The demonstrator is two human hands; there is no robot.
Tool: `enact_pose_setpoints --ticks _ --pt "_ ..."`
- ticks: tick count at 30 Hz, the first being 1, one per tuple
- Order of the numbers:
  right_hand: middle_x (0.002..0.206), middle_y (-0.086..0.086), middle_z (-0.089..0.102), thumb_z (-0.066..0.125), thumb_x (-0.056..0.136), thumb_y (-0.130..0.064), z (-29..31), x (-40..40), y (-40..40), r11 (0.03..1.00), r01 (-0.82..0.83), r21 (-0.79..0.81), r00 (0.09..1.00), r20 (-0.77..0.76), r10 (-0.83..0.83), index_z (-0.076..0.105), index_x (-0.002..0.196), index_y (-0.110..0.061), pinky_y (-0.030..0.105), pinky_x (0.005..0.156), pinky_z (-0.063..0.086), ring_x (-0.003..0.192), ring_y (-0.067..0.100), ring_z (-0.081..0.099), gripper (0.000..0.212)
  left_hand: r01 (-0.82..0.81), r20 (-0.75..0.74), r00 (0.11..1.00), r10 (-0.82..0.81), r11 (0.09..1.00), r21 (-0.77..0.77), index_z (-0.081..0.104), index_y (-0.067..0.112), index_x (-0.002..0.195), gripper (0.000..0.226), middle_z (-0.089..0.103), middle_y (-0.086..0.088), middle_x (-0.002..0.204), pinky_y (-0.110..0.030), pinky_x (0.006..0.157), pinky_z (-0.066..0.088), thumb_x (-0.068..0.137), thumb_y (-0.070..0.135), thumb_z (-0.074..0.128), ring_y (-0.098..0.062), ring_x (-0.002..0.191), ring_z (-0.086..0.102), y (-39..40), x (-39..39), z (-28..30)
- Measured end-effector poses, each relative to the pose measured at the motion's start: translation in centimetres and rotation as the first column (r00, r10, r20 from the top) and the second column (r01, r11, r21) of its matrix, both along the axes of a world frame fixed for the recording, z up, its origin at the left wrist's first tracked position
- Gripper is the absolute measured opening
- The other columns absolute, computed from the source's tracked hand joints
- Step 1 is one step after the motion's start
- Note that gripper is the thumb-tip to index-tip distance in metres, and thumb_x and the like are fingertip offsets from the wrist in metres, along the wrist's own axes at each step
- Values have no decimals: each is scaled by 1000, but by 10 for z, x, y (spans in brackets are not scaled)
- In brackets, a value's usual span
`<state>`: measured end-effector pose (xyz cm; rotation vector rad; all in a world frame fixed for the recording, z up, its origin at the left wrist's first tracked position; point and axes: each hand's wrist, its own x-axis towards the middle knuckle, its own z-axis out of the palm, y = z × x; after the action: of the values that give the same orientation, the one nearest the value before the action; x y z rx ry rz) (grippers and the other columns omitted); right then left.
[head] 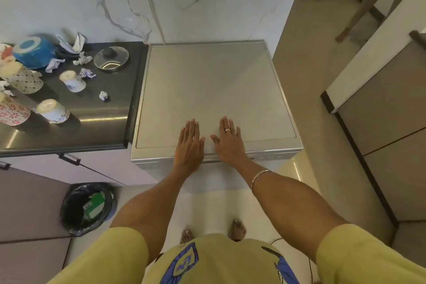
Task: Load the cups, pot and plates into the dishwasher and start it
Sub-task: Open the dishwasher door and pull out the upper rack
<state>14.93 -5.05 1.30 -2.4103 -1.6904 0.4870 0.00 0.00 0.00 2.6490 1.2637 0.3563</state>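
Note:
A freestanding silver dishwasher [207, 80] stands against the marble wall, its door closed. My left hand [190, 143] and my right hand [228, 140] lie flat side by side on its top near the front edge, fingers straight, holding nothing. On the dark counter [110, 104] to the left stand several upside-down cups: two white ones with blue print [72, 80] [53, 110] and patterned ones [22, 77] [12, 109] at the frame's left edge. A blue pot [34, 52] lies overturned at the back. A small steel bowl with a glass lid [111, 59] sits nearby.
Crumpled paper scraps [103, 95] litter the counter. A black-lined bin [86, 207] stands on the floor at the left below the counter. Grey cabinets [387, 122] line the right side. My bare feet are on the pale floor in front of the dishwasher.

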Motion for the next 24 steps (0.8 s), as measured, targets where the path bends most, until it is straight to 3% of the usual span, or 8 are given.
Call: enact_pose_setpoints --ticks 4,7,9,11,13,17,21,24 --pt "164 9 -6 20 104 -47 0 0 -2 1000 23 7 1000 6 -23 -2 156 -5 45 123 0 152 26 -5 70 -50 15 999 52 994 -101 17 -2 154 68 13 -18 162 -36 123 2 102 40 4 -27 152 7 -3 -1 5" --pt "164 13 3 23 105 -43 -5 -4 -5 998 38 41 999 -2 -38 5 156 -3 44 123 5 152 28 2 67 -20 116 993 33 993 -112 39 -5 145 62 34 -23 154 -41 121 23 103 33 15 -32 146 30 -8 -2 3" --pt "161 16 18 27 104 -38 -7 -7 -11 993 73 92 997 21 -75 18 154 -1 44 122 14 150 31 15 63 12 211 977 -9 1000 -16 60 -5 123 45 57 -24 135 -44 109 43 104 22 30 -34 126 55 -11 -3 2" --pt "150 16 41 35 102 -29 -6 -10 -20 982 82 170 990 99 -99 37 146 -1 44 114 30 140 31 37 53 33 279 958 -66 992 121 66 -2 100 22 69 -19 107 -43 90 51 100 9 47 -33 95 67 -15 -5 0" --pt "127 8 62 40 96 -20 -6 -14 -29 967 37 253 979 184 -86 55 129 -7 38 97 41 118 26 56 38 22 270 959 -83 975 223 64 3 92 6 64 -13 95 -40 78 51 95 2 58 -27 79 62 -19 -7 -1" --pt "99 0 69 44 91 -14 -7 -18 -43 931 58 360 980 155 -121 67 101 -16 32 79 40 92 22 58 25 -102 199 979 52 963 249 61 9 94 11 55 -9 95 -40 73 43 100 12 52 -26 79 51 -27 -9 -7" --pt "97 2 62 51 90 -16 -8 -24 -56 909 130 397 984 62 -168 65 94 -17 31 74 43 89 21 56 15 -112 229 969 89 990 88 59 8 85 23 57 -8 79 -42 65 47 102 16 46 -26 71 51 -42 -12 -13" --pt "90 -1 60 49 89 -21 -10 -30 -67 905 256 340 966 -75 -246 57 93 -19 28 64 41 79 20 57 9 -231 237 937 256 964 -131 57 12 74 34 58 -2 66 -39 57 50 103 24 42 -23 59 53 -56 -13 -17"
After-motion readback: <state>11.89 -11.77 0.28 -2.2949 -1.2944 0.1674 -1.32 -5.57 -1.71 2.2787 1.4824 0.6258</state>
